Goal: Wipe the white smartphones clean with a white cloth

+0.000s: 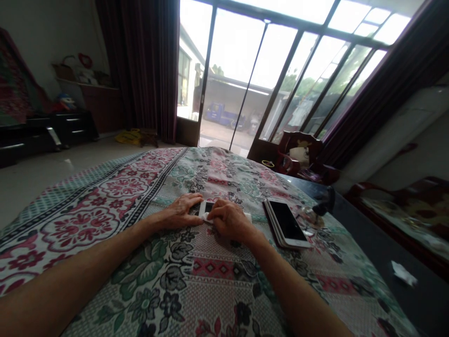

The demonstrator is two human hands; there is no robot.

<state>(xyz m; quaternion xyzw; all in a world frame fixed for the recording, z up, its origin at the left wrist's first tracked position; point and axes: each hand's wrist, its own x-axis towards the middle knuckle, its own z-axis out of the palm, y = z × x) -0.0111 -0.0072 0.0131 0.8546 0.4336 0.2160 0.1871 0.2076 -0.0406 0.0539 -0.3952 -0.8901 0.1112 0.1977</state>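
A white phone [202, 208] with a dark screen lies flat on the patterned cloth, partly hidden beneath my hands. My left hand [181, 210] grips its left end, thumb on the near edge and fingers on the far edge. With bent, closed fingers, my right hand [229, 219] presses a small white tissue [206, 217] against the phone's face. More white material shows past the right side of that hand; I cannot tell whether it is tissue or phone. To the right, a white tablet-like device [287, 224] with a black screen rests on a stack of similar flat devices.
The floral cloth [143, 276] covers the surface under my arms. Beyond the stack stands a small dark object [324, 201] beside clear plastic. A crumpled white tissue [403, 273] lies on the dark tabletop [372, 248] at right. A carved wooden chair [298, 154] is near the glass doors.
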